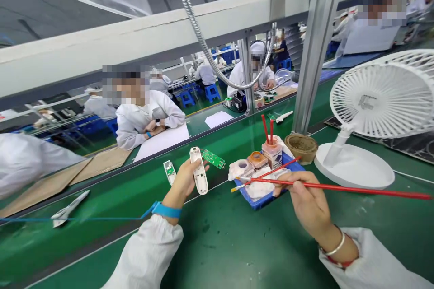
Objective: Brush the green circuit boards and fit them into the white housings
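Note:
My left hand [186,177] grips a long white plastic housing [199,171], its hollow inside facing me. A green circuit board [213,159] sticks out to the right, just beyond the housing; whether my fingers hold it too I cannot tell. Between the fingers of my right hand [307,198] is a thin red paintbrush [352,188], its tip pointing left over a blue tray [258,203]. A second red brush [274,170] lies slanted across that tray. In the tray stand small jars, one an orange-rimmed jar [257,159], with white tissue beside them.
A white fan [356,165] stands at right beside a brown round pot [301,146]. Along the green conveyor belt [111,205] lie another housing with a board [169,172] and a white part [70,210]. A metal post [315,49] rises behind the tray. Co-workers sit across the belt.

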Demonstrator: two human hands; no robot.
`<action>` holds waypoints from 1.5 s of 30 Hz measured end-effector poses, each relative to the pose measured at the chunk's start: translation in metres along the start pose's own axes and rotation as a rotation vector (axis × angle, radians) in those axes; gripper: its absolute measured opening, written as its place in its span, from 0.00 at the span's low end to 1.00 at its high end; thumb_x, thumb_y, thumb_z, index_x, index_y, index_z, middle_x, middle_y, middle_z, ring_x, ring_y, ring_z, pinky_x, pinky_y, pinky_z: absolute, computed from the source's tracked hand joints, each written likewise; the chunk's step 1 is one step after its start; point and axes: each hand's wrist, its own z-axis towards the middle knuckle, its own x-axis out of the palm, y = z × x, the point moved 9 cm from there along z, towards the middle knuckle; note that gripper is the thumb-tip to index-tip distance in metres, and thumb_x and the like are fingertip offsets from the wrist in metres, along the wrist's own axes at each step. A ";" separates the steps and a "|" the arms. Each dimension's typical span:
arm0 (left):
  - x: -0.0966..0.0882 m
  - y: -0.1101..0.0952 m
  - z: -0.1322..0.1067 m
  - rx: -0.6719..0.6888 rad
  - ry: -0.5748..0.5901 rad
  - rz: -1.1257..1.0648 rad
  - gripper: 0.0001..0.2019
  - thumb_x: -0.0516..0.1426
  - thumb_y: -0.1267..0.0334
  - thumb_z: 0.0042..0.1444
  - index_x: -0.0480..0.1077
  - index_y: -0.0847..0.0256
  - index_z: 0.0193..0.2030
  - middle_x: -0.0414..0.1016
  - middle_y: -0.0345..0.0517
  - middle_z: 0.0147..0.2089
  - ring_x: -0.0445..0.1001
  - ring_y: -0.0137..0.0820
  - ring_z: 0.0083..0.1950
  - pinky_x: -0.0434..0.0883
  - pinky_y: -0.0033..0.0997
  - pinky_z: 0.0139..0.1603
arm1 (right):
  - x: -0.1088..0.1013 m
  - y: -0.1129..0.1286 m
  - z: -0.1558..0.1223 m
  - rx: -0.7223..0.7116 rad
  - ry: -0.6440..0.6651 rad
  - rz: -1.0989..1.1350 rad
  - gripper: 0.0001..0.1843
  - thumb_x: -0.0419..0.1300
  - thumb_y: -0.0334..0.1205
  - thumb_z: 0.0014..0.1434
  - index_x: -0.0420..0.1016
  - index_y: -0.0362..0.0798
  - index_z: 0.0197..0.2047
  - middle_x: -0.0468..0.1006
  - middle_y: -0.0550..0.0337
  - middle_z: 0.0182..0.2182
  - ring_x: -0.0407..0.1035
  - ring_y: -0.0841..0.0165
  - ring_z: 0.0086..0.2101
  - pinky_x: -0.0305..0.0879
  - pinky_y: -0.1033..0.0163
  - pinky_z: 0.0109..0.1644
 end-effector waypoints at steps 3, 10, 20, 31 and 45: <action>-0.013 -0.002 -0.048 -0.038 -0.079 -0.123 0.11 0.62 0.64 0.45 0.69 0.63 0.36 0.72 0.44 0.33 0.74 0.35 0.42 0.71 0.43 0.51 | 0.014 0.026 0.010 -0.088 0.038 -0.024 0.05 0.49 0.38 0.64 0.65 0.51 0.41 0.73 0.59 0.30 0.71 0.65 0.30 0.68 0.55 0.36; -0.012 -0.022 -0.123 -0.026 -0.173 -0.299 0.14 0.64 0.63 0.44 0.71 0.63 0.39 0.72 0.43 0.36 0.73 0.32 0.40 0.74 0.40 0.47 | 0.085 0.084 0.018 -0.316 0.343 -0.144 0.08 0.50 0.29 0.61 0.65 0.51 0.41 0.73 0.60 0.29 0.70 0.66 0.32 0.68 0.55 0.39; -0.014 -0.035 -0.152 -0.033 -0.164 -0.219 0.12 0.62 0.59 0.47 0.72 0.62 0.38 0.70 0.42 0.30 0.72 0.31 0.38 0.76 0.34 0.40 | 0.131 0.104 0.000 -0.520 0.540 -0.392 0.09 0.52 0.27 0.56 0.66 0.49 0.38 0.76 0.56 0.32 0.73 0.66 0.34 0.71 0.61 0.35; -0.009 -0.043 -0.153 -0.039 -0.120 -0.225 0.17 0.64 0.58 0.45 0.73 0.61 0.43 0.75 0.49 0.39 0.74 0.40 0.45 0.76 0.34 0.40 | 0.121 0.101 0.003 -0.559 0.538 -0.482 0.10 0.53 0.28 0.56 0.66 0.50 0.40 0.77 0.57 0.35 0.74 0.65 0.35 0.71 0.61 0.36; -0.006 -0.034 -0.150 -0.074 -0.082 -0.209 0.15 0.63 0.59 0.47 0.72 0.62 0.42 0.74 0.48 0.37 0.74 0.36 0.43 0.75 0.34 0.42 | 0.116 0.113 0.005 -0.522 0.482 -0.385 0.11 0.52 0.25 0.54 0.65 0.51 0.37 0.77 0.58 0.31 0.73 0.67 0.28 0.71 0.63 0.30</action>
